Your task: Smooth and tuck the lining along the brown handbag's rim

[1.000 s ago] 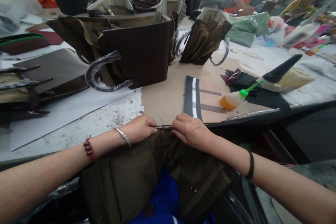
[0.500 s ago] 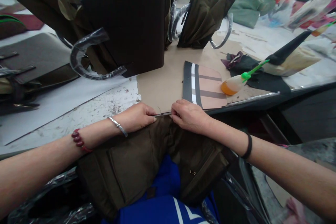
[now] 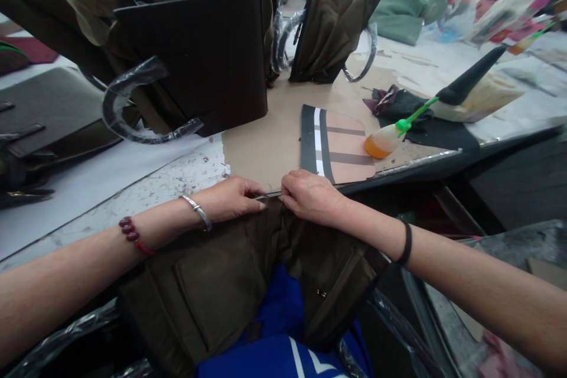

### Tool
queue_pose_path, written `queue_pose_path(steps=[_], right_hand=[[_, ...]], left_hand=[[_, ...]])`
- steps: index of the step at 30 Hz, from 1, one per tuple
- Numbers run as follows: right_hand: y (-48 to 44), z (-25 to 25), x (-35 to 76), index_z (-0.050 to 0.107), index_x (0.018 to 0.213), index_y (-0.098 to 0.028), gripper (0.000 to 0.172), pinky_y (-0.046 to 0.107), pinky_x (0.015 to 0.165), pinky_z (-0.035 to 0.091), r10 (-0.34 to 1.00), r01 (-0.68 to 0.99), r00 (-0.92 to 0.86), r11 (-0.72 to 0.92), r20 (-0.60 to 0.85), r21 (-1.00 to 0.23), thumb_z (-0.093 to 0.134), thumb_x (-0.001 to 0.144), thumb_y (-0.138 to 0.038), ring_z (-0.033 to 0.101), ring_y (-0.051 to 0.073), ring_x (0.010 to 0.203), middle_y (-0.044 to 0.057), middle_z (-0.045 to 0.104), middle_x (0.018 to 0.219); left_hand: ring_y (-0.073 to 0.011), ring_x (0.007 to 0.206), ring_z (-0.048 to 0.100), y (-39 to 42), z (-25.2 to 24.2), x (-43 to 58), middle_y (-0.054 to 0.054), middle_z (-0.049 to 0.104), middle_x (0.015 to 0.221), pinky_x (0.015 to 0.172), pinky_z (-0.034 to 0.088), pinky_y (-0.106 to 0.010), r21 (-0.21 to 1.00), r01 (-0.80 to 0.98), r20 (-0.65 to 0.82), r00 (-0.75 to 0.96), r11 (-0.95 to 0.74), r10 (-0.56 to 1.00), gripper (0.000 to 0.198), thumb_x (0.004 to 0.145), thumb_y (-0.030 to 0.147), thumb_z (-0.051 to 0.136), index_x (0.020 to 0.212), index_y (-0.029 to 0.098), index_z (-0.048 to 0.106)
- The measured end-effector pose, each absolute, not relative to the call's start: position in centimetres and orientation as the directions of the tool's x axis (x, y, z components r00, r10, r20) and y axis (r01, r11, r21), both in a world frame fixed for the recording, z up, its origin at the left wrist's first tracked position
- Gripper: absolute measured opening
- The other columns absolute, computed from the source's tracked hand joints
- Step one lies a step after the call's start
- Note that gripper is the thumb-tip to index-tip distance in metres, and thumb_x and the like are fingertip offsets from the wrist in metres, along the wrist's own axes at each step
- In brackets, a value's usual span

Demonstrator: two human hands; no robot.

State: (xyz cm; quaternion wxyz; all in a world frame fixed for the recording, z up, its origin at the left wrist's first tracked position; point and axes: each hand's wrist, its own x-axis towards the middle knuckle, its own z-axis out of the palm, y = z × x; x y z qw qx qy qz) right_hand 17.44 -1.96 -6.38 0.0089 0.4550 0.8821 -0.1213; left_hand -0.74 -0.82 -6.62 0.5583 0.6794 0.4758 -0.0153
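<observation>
At the table's near edge, my left hand (image 3: 228, 198) pinches the top edge of an olive-brown fabric bag lining (image 3: 217, 283) between thumb and fingers. Close beside it on the right, my right hand (image 3: 312, 196) is closed on the same edge, its fingers curled under. The lining hangs from both hands over my lap. It has a pocket slit on the left side and a zip with a small metal pull on the right. Blue cloth (image 3: 283, 298) with white marks shows beneath it. The exact grip of my right fingertips is hidden.
A large dark brown bag (image 3: 199, 65) with a plastic-wrapped handle (image 3: 113, 112) stands at the left. Behind is a smaller bag (image 3: 332, 35). A pink and black striped panel (image 3: 348, 156) and a squeeze bottle (image 3: 381, 140) with orange liquid lie near my right hand.
The view has turned slightly right, so the table things sit further left in it. Both hands stay on the lining's edge, with little movement between them.
</observation>
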Motion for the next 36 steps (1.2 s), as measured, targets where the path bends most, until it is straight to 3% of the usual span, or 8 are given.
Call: queue_pose_path(steps=[5, 11, 15, 21, 33, 36], right_hand=[[-1.8, -6.6, 18.0, 0.049, 0.078, -0.016, 0.009, 0.026, 0.059, 0.036, 0.797, 0.795, -0.596, 0.568, -0.096, -0.214, 0.047, 0.080, -0.024, 0.049, 0.018, 0.075, 0.005, 0.054, 0.081], [-2.9, -7.4, 21.6, 0.047, 0.090, -0.015, 0.023, 0.026, 0.065, 0.039, 0.863, 0.861, -0.497, 0.477, -0.091, -0.175, 0.060, 0.075, -0.028, 0.049, 0.018, 0.079, 0.006, 0.051, 0.089], [-3.3, -7.5, 22.7, 0.050, 0.092, -0.017, 0.019, 0.025, 0.063, 0.039, 0.896, 0.900, -0.410, 0.367, -0.170, -0.237, 0.055, 0.079, -0.030, 0.052, 0.017, 0.076, 0.006, 0.052, 0.092], [-2.7, -7.3, 22.3, 0.056, 0.088, -0.016, 0.012, 0.023, 0.063, 0.038, 0.864, 0.876, -0.380, 0.221, -0.331, -0.430, 0.052, 0.081, -0.024, 0.055, 0.016, 0.073, 0.004, 0.060, 0.077], [-3.2, -7.6, 22.7, 0.058, 0.077, -0.015, 0.009, 0.020, 0.059, 0.036, 0.819, 0.752, -0.540, 0.366, -0.194, -0.548, 0.050, 0.081, -0.017, 0.053, 0.012, 0.065, 0.001, 0.058, 0.069], [-3.3, -7.3, 21.9, 0.059, 0.076, -0.015, 0.009, 0.020, 0.058, 0.037, 0.836, 0.767, -0.514, 0.349, -0.191, -0.539, 0.051, 0.080, -0.018, 0.052, 0.012, 0.064, 0.000, 0.058, 0.067]], left_hand=[[-0.0159, 0.061, 0.052, -0.5, -7.4, -0.1, 0.001, 0.059, 0.060, 0.052, 0.036, -0.021, 0.699, 0.714, -0.535, 0.484, 0.041, 0.693, 0.030, 0.065, 0.042, 0.050, 0.070, 0.015, 0.062], [-0.0172, 0.066, 0.056, -0.8, -7.4, -0.3, 0.000, 0.065, 0.066, 0.056, 0.039, -0.022, 0.719, 0.694, -0.503, 0.477, 0.044, 0.721, 0.029, 0.066, 0.040, 0.051, 0.073, 0.016, 0.066], [-0.0186, 0.069, 0.059, -0.8, -7.5, -0.4, -0.001, 0.067, 0.071, 0.058, 0.041, -0.022, 0.736, 0.671, -0.526, 0.492, 0.082, 0.693, 0.032, 0.067, 0.041, 0.051, 0.078, 0.016, 0.067], [-0.0201, 0.074, 0.061, -0.8, -7.9, -0.8, -0.003, 0.069, 0.079, 0.063, 0.044, -0.024, 0.770, 0.615, -0.555, 0.511, 0.172, 0.656, 0.034, 0.068, 0.041, 0.052, 0.083, 0.014, 0.066], [-0.0189, 0.068, 0.060, -1.4, -7.4, -1.7, -0.001, 0.068, 0.069, 0.057, 0.043, -0.023, 0.735, 0.651, -0.562, 0.428, 0.190, 0.708, 0.030, 0.066, 0.042, 0.054, 0.076, 0.018, 0.068], [-0.0192, 0.068, 0.059, -1.7, -6.6, -2.2, 0.000, 0.067, 0.067, 0.059, 0.044, -0.023, 0.738, 0.666, -0.516, 0.457, 0.106, 0.725, 0.029, 0.069, 0.043, 0.053, 0.071, 0.018, 0.067]])
